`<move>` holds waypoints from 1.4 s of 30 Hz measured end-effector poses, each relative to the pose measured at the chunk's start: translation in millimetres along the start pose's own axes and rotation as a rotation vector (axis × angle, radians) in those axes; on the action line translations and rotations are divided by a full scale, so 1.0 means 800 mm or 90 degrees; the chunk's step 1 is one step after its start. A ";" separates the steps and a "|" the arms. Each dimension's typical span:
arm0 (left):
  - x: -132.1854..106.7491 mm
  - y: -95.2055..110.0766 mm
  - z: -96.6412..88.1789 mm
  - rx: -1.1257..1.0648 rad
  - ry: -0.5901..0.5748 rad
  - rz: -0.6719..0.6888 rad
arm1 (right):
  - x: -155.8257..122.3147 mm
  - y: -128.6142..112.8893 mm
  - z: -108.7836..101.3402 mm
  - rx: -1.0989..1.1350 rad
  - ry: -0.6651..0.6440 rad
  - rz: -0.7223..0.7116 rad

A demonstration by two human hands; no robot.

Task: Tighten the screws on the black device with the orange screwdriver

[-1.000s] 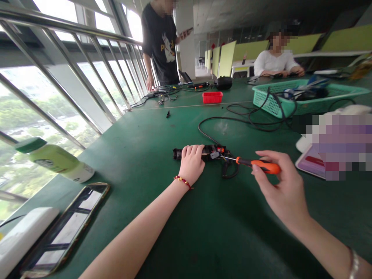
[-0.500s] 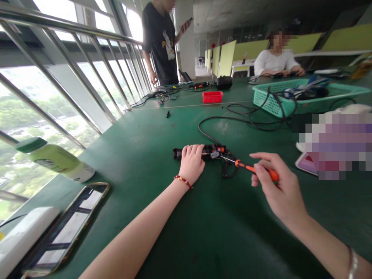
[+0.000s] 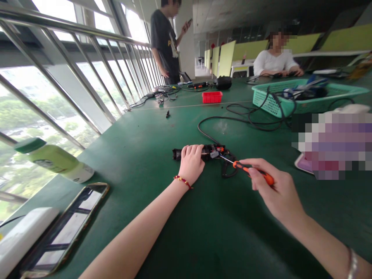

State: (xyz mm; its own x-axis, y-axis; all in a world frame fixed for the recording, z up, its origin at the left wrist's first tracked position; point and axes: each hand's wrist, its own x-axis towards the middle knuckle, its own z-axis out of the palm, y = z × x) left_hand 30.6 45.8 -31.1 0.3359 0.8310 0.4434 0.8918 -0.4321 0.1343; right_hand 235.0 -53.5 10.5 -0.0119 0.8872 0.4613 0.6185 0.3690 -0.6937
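Observation:
A black device (image 3: 213,151) with exposed wires and a black cable lies on the green table (image 3: 180,128). My left hand (image 3: 191,162) presses down on its left part, fingers curled over it. My right hand (image 3: 274,192) is closed on an orange-handled screwdriver (image 3: 252,172). The screwdriver's metal tip rests against the open right end of the device.
A phone (image 3: 68,228), a green-capped bottle (image 3: 52,159) and a white object (image 3: 20,236) lie at the left. A teal basket (image 3: 305,97) of cables, a red tray (image 3: 212,97) and loose cables sit farther back. One person stands, another sits at the far end.
My right hand has shifted left and lower along the screwdriver handle, tilting it steeper toward the device. The standing person has stepped right and turned sideways.

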 end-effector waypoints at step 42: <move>0.000 0.000 0.001 -0.004 0.001 -0.002 | -0.002 0.004 0.007 0.018 0.086 -0.014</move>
State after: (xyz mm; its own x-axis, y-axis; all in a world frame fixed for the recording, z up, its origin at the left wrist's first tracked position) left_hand 30.6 45.8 -31.5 0.3333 0.8318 0.4438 0.8906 -0.4323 0.1414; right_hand 232.4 -52.1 4.2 0.0812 0.8339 0.5458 0.5968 0.3979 -0.6967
